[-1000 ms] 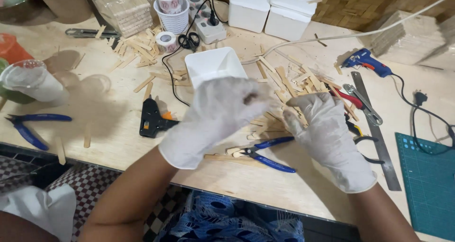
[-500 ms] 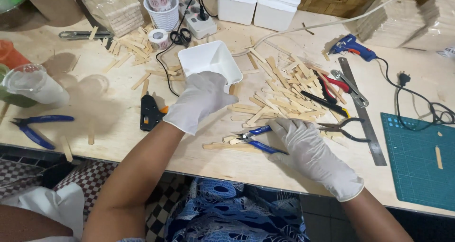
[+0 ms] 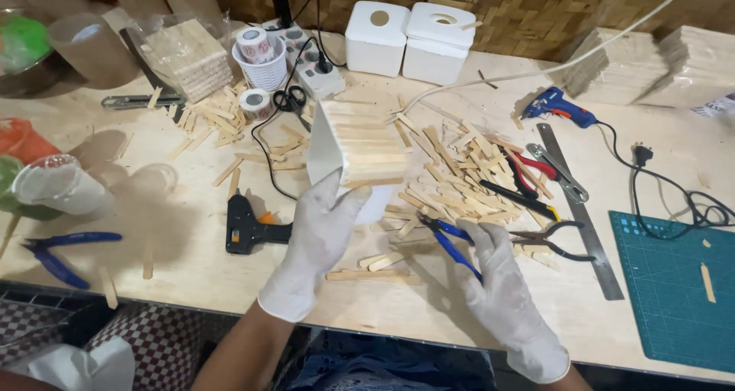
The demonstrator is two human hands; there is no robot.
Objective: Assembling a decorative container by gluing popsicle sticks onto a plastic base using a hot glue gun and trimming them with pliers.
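Both my hands wear white gloves. My left hand (image 3: 318, 238) grips a white square box (image 3: 356, 150) whose side is clad in pale wooden sticks; the box is tipped on its side above the table. My right hand (image 3: 498, 272) holds blue-handled pliers (image 3: 448, 242), jaws pointing up-left toward the box. A heap of loose wooden sticks (image 3: 459, 176) lies just right of the box. A few flat sticks (image 3: 375, 272) lie on the table between my hands.
A black glue gun (image 3: 249, 226) lies left of my left hand; a blue glue gun (image 3: 559, 107), metal ruler (image 3: 582, 207), red and black pliers and green cutting mat (image 3: 677, 284) are at right. Blue pliers (image 3: 53, 253), plastic cups, tape rolls, power strip and two white boxes (image 3: 413, 42) ring the workspace.
My left hand has lifted the white box off the table and tipped it so its stick-covered side faces up. My right hand has picked up the blue pliers.
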